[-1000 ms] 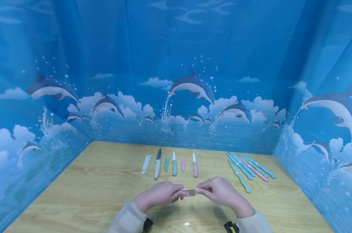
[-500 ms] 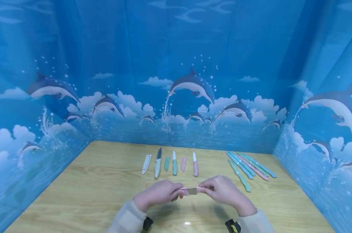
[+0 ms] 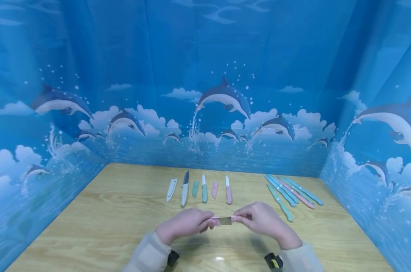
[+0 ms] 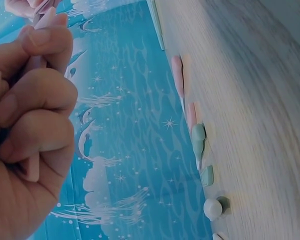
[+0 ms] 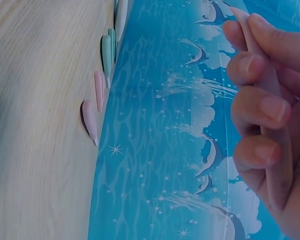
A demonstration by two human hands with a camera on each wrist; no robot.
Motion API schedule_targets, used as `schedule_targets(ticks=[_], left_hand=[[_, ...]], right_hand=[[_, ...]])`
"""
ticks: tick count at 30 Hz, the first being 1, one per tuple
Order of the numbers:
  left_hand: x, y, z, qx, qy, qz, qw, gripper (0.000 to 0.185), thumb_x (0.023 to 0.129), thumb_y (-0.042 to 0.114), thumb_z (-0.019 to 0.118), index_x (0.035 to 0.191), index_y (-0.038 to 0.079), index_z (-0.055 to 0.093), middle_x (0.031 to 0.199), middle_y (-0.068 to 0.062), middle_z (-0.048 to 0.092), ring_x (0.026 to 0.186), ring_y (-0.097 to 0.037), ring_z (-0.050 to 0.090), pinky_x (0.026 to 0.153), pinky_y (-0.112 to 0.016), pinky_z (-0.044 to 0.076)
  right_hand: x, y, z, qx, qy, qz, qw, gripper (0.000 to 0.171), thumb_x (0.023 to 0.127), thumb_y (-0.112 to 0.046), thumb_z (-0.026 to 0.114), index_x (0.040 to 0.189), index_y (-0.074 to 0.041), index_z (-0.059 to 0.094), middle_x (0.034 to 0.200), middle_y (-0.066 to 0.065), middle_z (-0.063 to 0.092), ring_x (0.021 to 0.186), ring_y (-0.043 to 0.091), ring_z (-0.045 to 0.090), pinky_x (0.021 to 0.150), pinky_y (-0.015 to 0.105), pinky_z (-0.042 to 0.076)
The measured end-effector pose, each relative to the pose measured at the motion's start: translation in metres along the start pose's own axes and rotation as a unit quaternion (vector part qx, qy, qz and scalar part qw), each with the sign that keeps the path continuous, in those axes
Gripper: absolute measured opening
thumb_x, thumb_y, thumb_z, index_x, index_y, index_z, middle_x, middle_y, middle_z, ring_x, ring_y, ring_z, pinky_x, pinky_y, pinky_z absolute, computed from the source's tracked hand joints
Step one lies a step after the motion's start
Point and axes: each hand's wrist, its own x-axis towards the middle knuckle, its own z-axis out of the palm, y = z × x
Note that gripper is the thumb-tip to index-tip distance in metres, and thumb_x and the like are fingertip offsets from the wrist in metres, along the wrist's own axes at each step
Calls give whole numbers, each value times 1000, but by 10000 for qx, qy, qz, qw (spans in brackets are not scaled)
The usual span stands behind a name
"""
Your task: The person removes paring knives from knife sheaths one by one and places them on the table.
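a person's bare left hand point(image 3: 186, 222) and bare right hand point(image 3: 261, 219), with short, rounded fingernails point(image 5: 273, 108). behind them, a pale cream left sleeve point(image 3: 147, 253) and matching right sleeve point(image 3: 300, 258) reach the wrists. inward of each wrist sits a small black fitting point(image 3: 172, 259); the right hand's carries a yellow-green patch point(image 3: 275, 263).

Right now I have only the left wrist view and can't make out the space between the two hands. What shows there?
Observer: In the head view, a flat, brownish, metal-looking blade shows between the left hand and the right hand.
Operator: And the round white end low in my view, what is that?
Observer: The handle end of a long white-handled knife; its dark-grey metal blade points away from both hands.
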Motion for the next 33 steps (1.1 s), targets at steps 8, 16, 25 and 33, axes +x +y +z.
schedule_targets(ticks=[8,16,25,33], left_hand=[[2,-5,-3,33,14,-16,10000,27,103,33,43,88,20,61,60,13,44,52,0,39,59,-18,43],[2,-7,-4,0,1,13,10000,28,104,34,42,89,19,61,61,13,45,53,0,40,61,-18,44],[0,-7,-2,-62,-17,38,10000,32,103,39,40,87,21,60,60,13,44,52,0,39,61,-18,44],[-1,-5,-3,-56,-29,32,10000,31,103,38,40,86,20,60,60,13,45,52,0,40,61,-18,44]], right_hand=[[0,5,-5,-67,45,261,9996,21,93,-32,64,97,-17,77,82,-6,74,53,-8,45,51,17,40],[-1,6,-8,-145,69,170,9997,21,92,-33,64,96,-17,77,82,-6,74,55,-9,48,53,16,42],[-4,7,-8,-48,34,242,9997,21,92,-33,65,95,-17,78,82,-6,75,52,-8,44,50,16,40],[-5,8,-10,50,-3,226,9997,20,92,-33,64,94,-19,78,81,-8,74,51,-8,44,50,17,39]])
